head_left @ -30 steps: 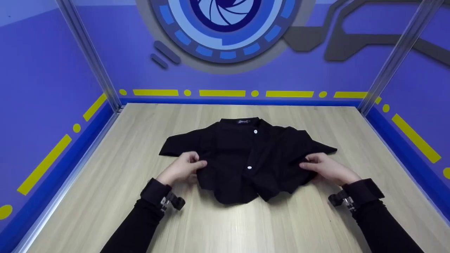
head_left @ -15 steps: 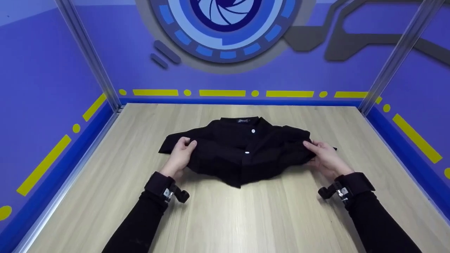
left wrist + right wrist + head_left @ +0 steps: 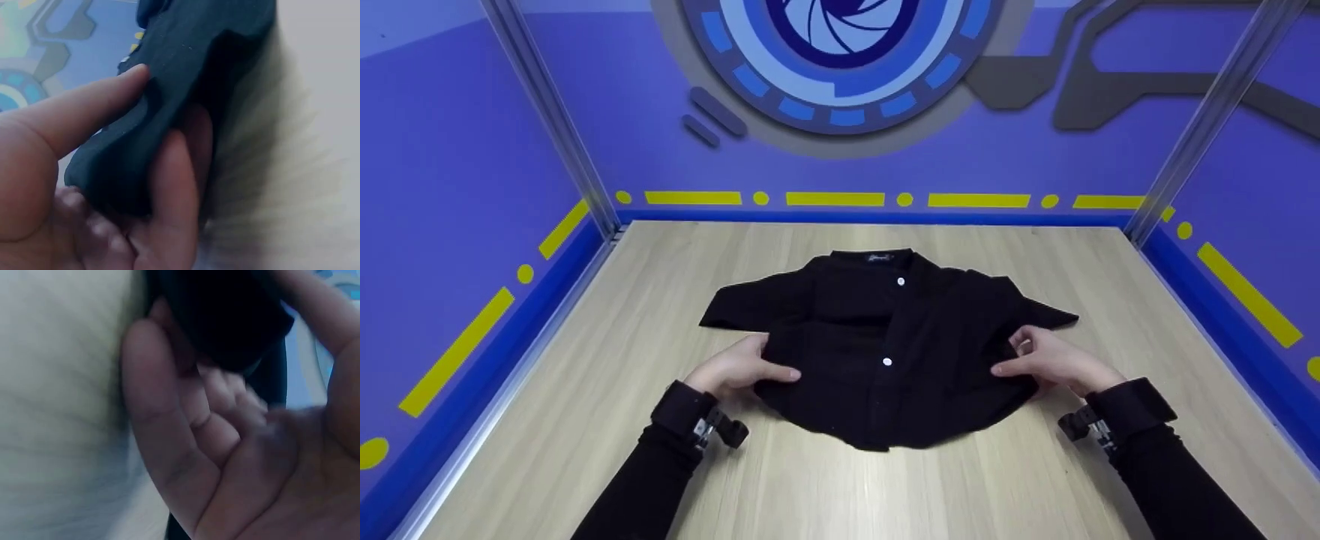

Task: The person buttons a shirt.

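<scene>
A black short-sleeved shirt (image 3: 840,375) with white buttons lies front up, its collar toward the back wall and its hem toward me. At its left side edge my left hand (image 3: 735,367) holds the cloth, thumb on top and fingers underneath. The left wrist view shows the dark fabric (image 3: 129,124) between that thumb and the fingers. On the opposite edge my right hand (image 3: 1057,361) grips the shirt with the thumb over it. From the right wrist, curled fingers (image 3: 154,377) appear under the dark cloth (image 3: 225,320); the thumb tip is out of frame.
The shirt is on a light wood-grain table (image 3: 840,495). Blue printed panels (image 3: 607,127) with metal corner posts (image 3: 555,120) enclose its back and sides. Each wrist wears a black strap with a small camera (image 3: 731,431).
Both hands first lifted the shirt's lower part up and away from me, then brought it back down toward me. The hem now lies flatter and more spread out.
</scene>
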`<state>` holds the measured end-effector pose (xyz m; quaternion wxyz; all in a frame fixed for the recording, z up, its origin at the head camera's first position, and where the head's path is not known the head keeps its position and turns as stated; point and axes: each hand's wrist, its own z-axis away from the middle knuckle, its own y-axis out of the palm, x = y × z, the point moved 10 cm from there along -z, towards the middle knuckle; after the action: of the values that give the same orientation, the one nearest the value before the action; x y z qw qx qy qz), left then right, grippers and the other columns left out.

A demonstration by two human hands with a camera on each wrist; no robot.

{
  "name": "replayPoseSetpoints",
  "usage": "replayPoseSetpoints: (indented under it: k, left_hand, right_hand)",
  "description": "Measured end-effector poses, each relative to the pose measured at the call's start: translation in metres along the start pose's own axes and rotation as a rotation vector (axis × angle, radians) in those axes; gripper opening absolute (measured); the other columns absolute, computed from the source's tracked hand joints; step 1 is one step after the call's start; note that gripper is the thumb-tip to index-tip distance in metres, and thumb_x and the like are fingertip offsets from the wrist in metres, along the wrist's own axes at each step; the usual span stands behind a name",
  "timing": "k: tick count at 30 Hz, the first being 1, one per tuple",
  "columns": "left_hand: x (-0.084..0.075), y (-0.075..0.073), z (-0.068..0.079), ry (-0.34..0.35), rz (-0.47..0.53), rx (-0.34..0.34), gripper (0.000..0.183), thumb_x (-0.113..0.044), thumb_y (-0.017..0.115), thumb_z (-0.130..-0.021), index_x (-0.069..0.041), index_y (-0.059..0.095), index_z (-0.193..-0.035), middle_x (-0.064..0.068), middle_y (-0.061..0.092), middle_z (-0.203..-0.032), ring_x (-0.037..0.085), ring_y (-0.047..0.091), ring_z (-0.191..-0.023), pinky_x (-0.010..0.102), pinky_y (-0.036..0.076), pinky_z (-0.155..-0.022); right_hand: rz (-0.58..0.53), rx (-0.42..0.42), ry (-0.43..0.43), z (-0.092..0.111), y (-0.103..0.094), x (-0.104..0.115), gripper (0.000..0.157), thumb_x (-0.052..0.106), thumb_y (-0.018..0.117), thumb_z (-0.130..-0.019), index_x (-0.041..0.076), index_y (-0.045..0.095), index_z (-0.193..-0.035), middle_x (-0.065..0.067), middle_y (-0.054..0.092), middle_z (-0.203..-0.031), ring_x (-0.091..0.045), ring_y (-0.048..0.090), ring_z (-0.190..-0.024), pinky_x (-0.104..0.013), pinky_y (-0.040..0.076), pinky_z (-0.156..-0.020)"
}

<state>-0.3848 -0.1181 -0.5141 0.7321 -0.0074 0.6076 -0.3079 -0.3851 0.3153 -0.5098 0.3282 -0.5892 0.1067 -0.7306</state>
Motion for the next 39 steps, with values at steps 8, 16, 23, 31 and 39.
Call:
replayPoseSetpoints:
  k: [8,16,23,31,39]
  left_hand:
    - [-0.008,-0.004,0.004,0.063,0.008,-0.036,0.042,-0.018,0.083,-0.076,-0.004,0.063,-0.110,0.006,0.070,-0.101,0.015,0.066,-0.087,0.030,0.053,-0.083]
    - [0.002,0.001,0.022,-0.036,-0.034,-0.094,0.032,-0.031,0.084,-0.074,-0.007,0.071,-0.089,-0.001,0.070,-0.079,0.012,0.062,-0.072,0.027,0.050,-0.069]
    - [0.014,0.011,0.033,-0.139,-0.106,-0.095,0.039,-0.042,0.084,-0.071,-0.012,0.059,-0.071,-0.005,0.051,-0.048,0.008,0.046,-0.042,0.022,0.035,-0.042]
    - [0.002,0.010,0.040,-0.115,-0.311,-0.155,0.049,-0.056,0.079,-0.071,-0.015,0.053,-0.064,-0.005,0.048,-0.056,0.013,0.046,-0.049,0.025,0.037,-0.045]
    - [-0.014,-0.031,0.023,-0.065,-0.309,-0.327,0.048,-0.047,0.068,-0.086,-0.009,0.056,-0.113,0.005,0.066,-0.080,0.017,0.060,-0.059,0.027,0.045,-0.052]
  right_hand:
    - [0.095,0.012,-0.050,0.011,-0.004,0.006,0.036,0.007,0.076,-0.076,-0.003,0.051,-0.100,0.000,0.052,-0.077,-0.011,0.049,-0.061,-0.022,0.043,-0.050]
    - [0.199,0.230,-0.082,0.028,0.012,0.005,0.016,0.015,0.058,-0.092,0.007,0.048,-0.081,0.001,0.050,-0.062,-0.013,0.051,-0.046,-0.034,0.050,-0.045]
    - [0.216,0.221,-0.092,0.031,0.018,0.004,0.034,0.020,0.071,-0.087,0.009,0.042,-0.074,0.002,0.050,-0.056,-0.015,0.054,-0.042,-0.035,0.051,-0.042]
    - [0.400,0.162,-0.131,0.030,0.014,0.016,0.039,0.040,0.068,-0.088,0.014,0.050,-0.065,0.004,0.051,-0.055,-0.012,0.051,-0.045,-0.028,0.043,-0.041]
    - [0.523,-0.334,-0.253,0.009,-0.040,0.039,0.026,0.033,0.061,-0.095,0.008,0.056,-0.101,-0.009,0.063,-0.080,-0.021,0.059,-0.067,-0.034,0.046,-0.060]
